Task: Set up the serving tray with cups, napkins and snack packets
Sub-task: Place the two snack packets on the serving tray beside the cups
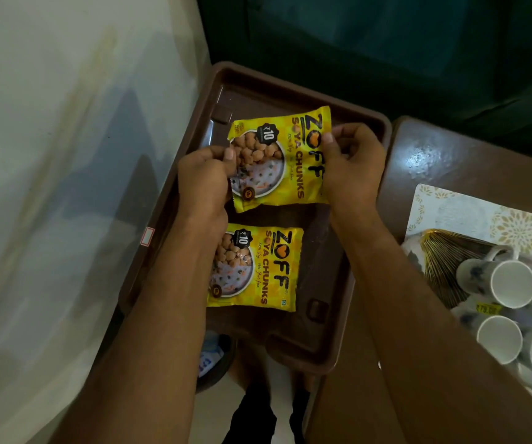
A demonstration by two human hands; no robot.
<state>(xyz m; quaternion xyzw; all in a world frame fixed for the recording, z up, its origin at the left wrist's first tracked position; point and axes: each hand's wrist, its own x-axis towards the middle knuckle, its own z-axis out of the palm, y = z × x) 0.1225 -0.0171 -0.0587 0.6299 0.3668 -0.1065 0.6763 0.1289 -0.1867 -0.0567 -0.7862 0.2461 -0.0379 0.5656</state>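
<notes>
— How far are we on the brown tray (pixel 367 174)?
— One packet (pixel 258 267) lies inside; our left hand (pixel 205 181) and right hand (pixel 351 161) pinch the second (pixel 285 161) over it. Cups (pixel 511 283) wait on the worktop (pixel 444 161); napkins unseen.

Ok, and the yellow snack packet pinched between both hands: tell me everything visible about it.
The upper yellow foil-look soya chunks packet is a sealed, roughly square pouch printed with ZOFF SOYA CHUNKS, a price badge and a bowl picture. It lies turned sideways at the far end of the brown plastic serving tray, slightly tilted. The left hand pinches its left edge and the right hand its right edge. A matching second yellow packet lies just nearer, apart from it. Whether it rests on the tray cannot be told.
</notes>
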